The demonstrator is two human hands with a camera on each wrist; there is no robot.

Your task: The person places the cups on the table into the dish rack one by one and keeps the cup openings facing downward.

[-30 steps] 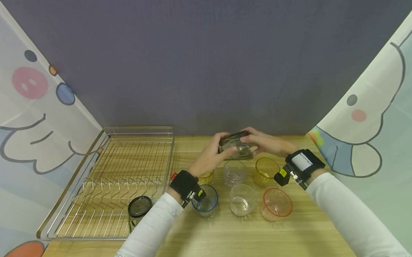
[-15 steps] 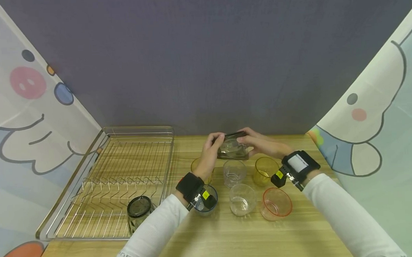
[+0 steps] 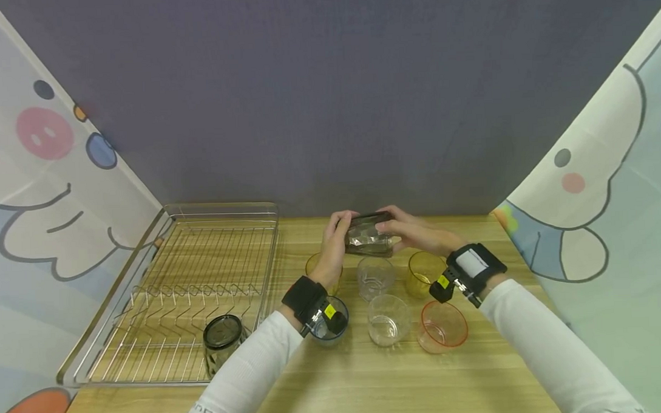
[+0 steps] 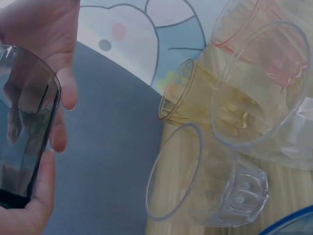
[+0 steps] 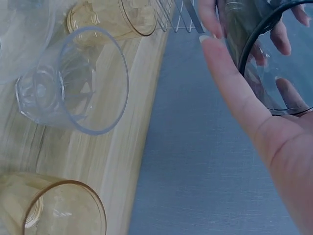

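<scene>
Above table, both hands (image 3: pixel 336 243) hold smoky glass (image 3: pixel 368 237) sideways, axis left-right.

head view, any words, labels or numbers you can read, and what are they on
Left sleeve: grey lettering near the bottom edge, cut off and too blurred to read.
Yellow tags on the left wristband and right wristband: too small to read.
White panel on the right wristband: no print visible.
Cups and rack: none.
</scene>
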